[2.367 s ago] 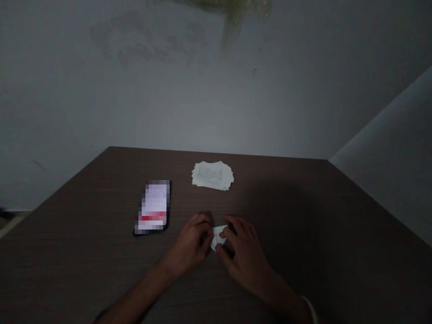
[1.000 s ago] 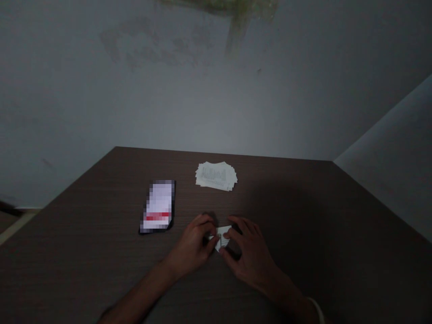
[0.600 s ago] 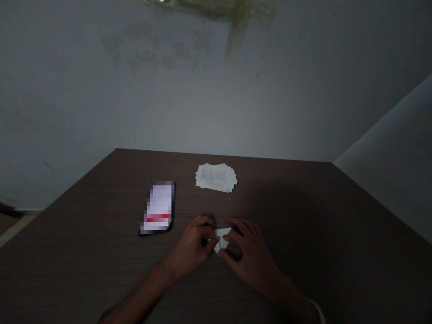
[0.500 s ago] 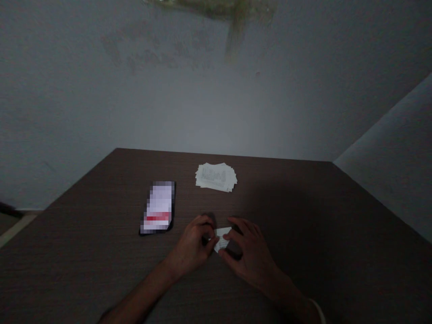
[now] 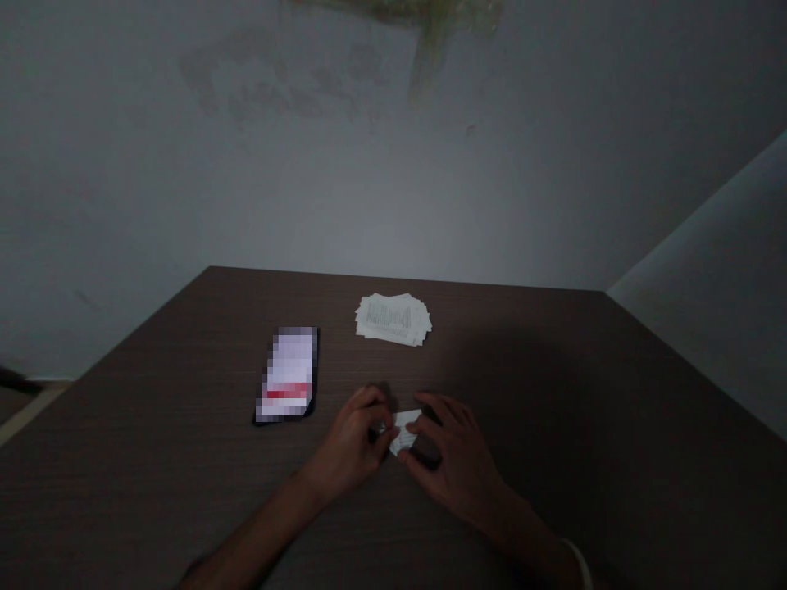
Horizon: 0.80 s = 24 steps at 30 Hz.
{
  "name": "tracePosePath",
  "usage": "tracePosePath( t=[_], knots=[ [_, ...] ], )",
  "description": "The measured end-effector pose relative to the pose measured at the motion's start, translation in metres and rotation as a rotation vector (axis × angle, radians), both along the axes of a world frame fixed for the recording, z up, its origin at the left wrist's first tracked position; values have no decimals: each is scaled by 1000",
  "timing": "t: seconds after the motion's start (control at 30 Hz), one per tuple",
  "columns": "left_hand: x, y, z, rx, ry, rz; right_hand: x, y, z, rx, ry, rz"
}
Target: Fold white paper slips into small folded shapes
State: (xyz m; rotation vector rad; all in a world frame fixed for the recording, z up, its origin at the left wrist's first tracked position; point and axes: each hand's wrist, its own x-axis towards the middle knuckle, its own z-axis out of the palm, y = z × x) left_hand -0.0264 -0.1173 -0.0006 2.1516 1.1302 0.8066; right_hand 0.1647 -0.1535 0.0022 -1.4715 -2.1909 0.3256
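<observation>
As the curled fingers (image 5: 375, 408) of the left hand (image 5: 350, 442) pinch a small folded white paper (image 5: 404, 432), the spread fingers (image 5: 443, 414) of the right hand (image 5: 458, 467) press its other edge, down on the dark wood table (image 5: 153, 467), with a stack of printed sheets (image 5: 393, 319) and a pixelated black-edged rectangle (image 5: 286, 375) farther out!

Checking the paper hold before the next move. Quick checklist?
1. Left hand on the folded white paper: ok, fingertips at its left side.
2. Right hand on the paper: ok, thumb at its lower corner.
3. Stack of printed sheets apart from both hands: ok.
4. Blurred black-edged item apart from the left hand: ok.
5. Paper's creases sharp: cannot tell, fingers and dim light hide them.
</observation>
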Motion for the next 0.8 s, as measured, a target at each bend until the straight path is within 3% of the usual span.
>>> tracePosePath(
  t=[0.23,0.47,0.8],
  knots=[
    [0,2,2,-9,-13,-7,1,0,-2,13,13,5],
    [-7,0,9,-12,6,-93,1,0,-2,14,19,-4],
    [-7,1,6,-7,-3,-85,2,1,-1,88,16,40]
  ],
)
